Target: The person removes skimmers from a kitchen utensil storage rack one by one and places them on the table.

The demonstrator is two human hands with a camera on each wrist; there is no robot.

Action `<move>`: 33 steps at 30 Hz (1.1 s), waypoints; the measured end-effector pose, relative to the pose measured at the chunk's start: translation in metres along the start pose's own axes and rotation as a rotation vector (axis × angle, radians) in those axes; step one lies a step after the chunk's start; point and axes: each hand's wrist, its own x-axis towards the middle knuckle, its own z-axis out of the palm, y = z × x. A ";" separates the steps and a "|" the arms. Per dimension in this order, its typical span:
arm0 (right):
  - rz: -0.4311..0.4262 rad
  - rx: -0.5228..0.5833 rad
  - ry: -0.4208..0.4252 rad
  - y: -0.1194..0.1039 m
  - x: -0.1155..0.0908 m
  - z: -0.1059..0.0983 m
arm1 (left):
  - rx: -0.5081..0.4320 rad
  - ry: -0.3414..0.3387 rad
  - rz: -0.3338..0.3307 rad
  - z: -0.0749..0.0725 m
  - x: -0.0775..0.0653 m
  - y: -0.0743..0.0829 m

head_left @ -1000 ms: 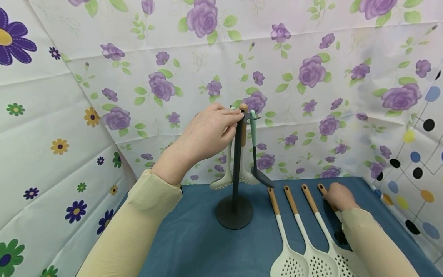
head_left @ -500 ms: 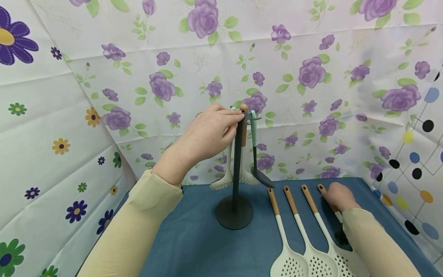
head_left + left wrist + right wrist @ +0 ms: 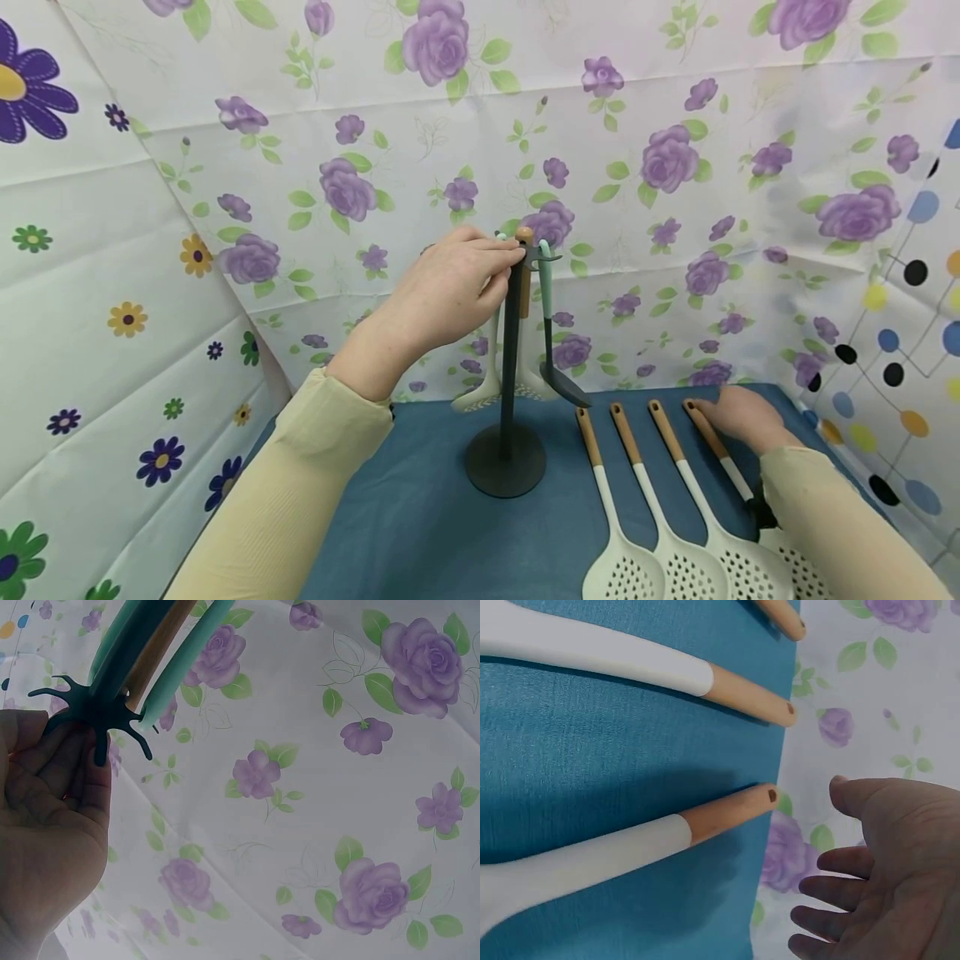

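My left hand (image 3: 457, 287) grips the top of a black utensil stand (image 3: 510, 358), its fingers over the hook ring (image 3: 97, 712) and its thumb beside the post. From the hooks hang a black ladle (image 3: 551, 367) with a green handle, a pale utensil (image 3: 487, 383) with holes, and another pale one with a wooden handle (image 3: 526, 292). My right hand (image 3: 746, 417) is open beside the wooden handle of the rightmost white skimmer (image 3: 705, 429). In the right wrist view its spread fingers are apart from that skimmer's handle (image 3: 731, 814).
Three more white skimmers with wooden handles, the left (image 3: 611, 517), the middle (image 3: 660, 512) and the right (image 3: 708, 508), lie in a row on the blue tablecloth (image 3: 420, 500). A flowered sheet (image 3: 420, 167) hangs behind, with patterned sheets at both sides.
My right hand has come off the rightmost skimmer's handle and shifted right, its fingers opening, so more of that skimmer shows. My left hand has stayed on the stand.
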 end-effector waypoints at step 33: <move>-0.394 0.124 0.238 -0.075 -0.073 -0.068 | -0.008 0.005 0.025 -0.001 0.002 -0.001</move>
